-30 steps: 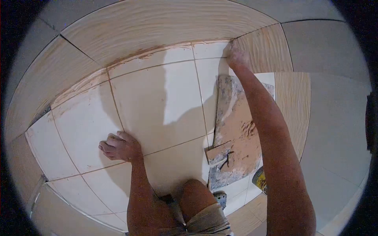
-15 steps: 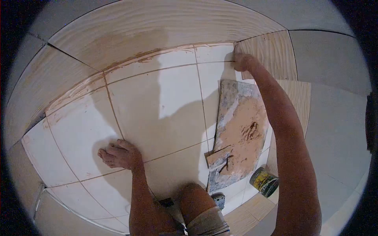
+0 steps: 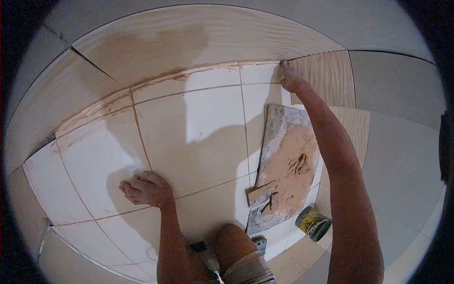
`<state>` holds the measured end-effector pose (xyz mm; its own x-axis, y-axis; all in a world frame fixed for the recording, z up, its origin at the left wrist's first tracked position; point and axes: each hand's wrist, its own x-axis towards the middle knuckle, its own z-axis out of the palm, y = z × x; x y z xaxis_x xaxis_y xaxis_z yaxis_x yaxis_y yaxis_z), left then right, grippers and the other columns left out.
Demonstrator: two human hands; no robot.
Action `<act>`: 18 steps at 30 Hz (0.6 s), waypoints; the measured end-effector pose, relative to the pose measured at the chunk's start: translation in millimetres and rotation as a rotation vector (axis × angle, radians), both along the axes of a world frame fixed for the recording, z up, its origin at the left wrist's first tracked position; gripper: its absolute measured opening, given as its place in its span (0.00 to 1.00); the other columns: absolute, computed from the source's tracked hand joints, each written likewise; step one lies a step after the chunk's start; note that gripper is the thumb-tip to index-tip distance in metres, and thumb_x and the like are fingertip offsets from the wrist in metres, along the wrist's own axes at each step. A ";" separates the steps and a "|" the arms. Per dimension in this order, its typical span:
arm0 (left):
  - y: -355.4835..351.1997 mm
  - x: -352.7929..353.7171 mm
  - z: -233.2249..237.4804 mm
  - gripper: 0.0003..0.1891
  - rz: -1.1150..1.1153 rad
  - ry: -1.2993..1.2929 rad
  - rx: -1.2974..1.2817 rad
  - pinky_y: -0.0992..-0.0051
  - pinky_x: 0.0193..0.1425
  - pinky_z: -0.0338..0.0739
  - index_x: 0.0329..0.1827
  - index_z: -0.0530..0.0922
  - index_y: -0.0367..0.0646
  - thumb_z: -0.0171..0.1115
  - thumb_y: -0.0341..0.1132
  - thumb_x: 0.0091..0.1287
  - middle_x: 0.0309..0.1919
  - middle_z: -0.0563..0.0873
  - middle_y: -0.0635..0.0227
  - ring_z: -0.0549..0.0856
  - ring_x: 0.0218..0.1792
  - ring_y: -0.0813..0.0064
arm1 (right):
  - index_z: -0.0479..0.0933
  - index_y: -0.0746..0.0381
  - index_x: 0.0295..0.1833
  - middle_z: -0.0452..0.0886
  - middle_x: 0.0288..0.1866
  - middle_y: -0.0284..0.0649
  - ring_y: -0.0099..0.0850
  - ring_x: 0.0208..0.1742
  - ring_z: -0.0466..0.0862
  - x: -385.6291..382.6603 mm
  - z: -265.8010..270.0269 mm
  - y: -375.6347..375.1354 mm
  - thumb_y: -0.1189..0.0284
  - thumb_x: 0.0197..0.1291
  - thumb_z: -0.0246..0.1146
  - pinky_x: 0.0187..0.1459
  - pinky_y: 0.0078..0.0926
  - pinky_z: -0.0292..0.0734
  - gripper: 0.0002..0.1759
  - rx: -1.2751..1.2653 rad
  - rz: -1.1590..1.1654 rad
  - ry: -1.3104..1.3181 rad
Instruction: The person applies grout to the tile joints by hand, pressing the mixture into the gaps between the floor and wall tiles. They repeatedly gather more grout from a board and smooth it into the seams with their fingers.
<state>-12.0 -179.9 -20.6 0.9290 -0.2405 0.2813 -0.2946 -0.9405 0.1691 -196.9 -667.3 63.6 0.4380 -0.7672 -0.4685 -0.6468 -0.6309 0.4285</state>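
My left hand (image 3: 150,189) rests on the white floor tiles (image 3: 210,118) near a grout line, its fingers apart and slightly bent, holding nothing visible. At the far right corner of the tiles, my right hand (image 3: 293,79) is closed, with its fingertips against the joint between floor and wood-patterned wall tiles (image 3: 227,33). Whether anything small is in those fingers is hidden. Pinkish-brown grout (image 3: 182,73) is smeared along that joint. Below my right forearm lies a stained board (image 3: 276,120) spread with the same pinkish paste (image 3: 288,161). A flat, paste-covered piece (image 3: 260,194) sits on its left edge.
A yellow and dark tin (image 3: 313,223) stands right of the board's near end. Beside my knee (image 3: 231,239) is a grey object (image 3: 259,244), partly hidden. Wood-patterned tiles (image 3: 352,137) and large grey tiles (image 3: 402,165) lie to the right.
The view has tilted, so the scene sits slightly lower. My right hand has shifted slightly closer to the corner joint; my left hand stays on the tiles.
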 end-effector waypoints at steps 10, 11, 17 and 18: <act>0.1 -1.3 1.3 0.21 0.010 0.038 0.037 0.44 0.63 0.61 0.54 0.70 0.33 0.52 0.43 0.70 0.64 0.67 0.39 0.66 0.64 0.42 | 0.53 0.69 0.71 0.72 0.62 0.54 0.44 0.56 0.79 0.8 7.6 6.4 0.69 0.57 0.55 0.49 0.46 0.76 0.37 -0.030 0.125 0.072; -0.7 -1.3 2.2 0.21 0.007 0.022 0.047 0.45 0.62 0.61 0.54 0.71 0.33 0.52 0.43 0.70 0.63 0.67 0.39 0.66 0.64 0.42 | 0.52 0.70 0.71 0.72 0.62 0.54 0.45 0.56 0.79 6.2 13.5 10.9 0.68 0.57 0.57 0.49 0.47 0.76 0.38 -0.004 0.051 0.127; 5.4 -0.2 -3.9 0.21 -0.043 -0.023 0.049 0.45 0.61 0.62 0.53 0.71 0.32 0.53 0.44 0.69 0.62 0.67 0.39 0.66 0.64 0.42 | 0.52 0.73 0.70 0.78 0.53 0.55 0.48 0.54 0.79 5.2 18.7 22.2 0.64 0.58 0.58 0.49 0.46 0.76 0.40 -0.043 0.120 0.082; 4.7 0.2 -1.9 0.22 -0.046 -0.009 0.049 0.45 0.61 0.63 0.53 0.71 0.33 0.53 0.45 0.69 0.62 0.67 0.40 0.66 0.64 0.42 | 0.52 0.73 0.70 0.78 0.53 0.55 0.48 0.54 0.79 -5.3 9.9 15.8 0.64 0.58 0.58 0.49 0.46 0.76 0.40 -0.043 0.118 0.080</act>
<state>-11.7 -175.2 -22.6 0.9142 -0.2964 0.2765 -0.3390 -0.9330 0.1207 -202.2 -651.5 73.6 0.4884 -0.7330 -0.4735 -0.5320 -0.6802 0.5042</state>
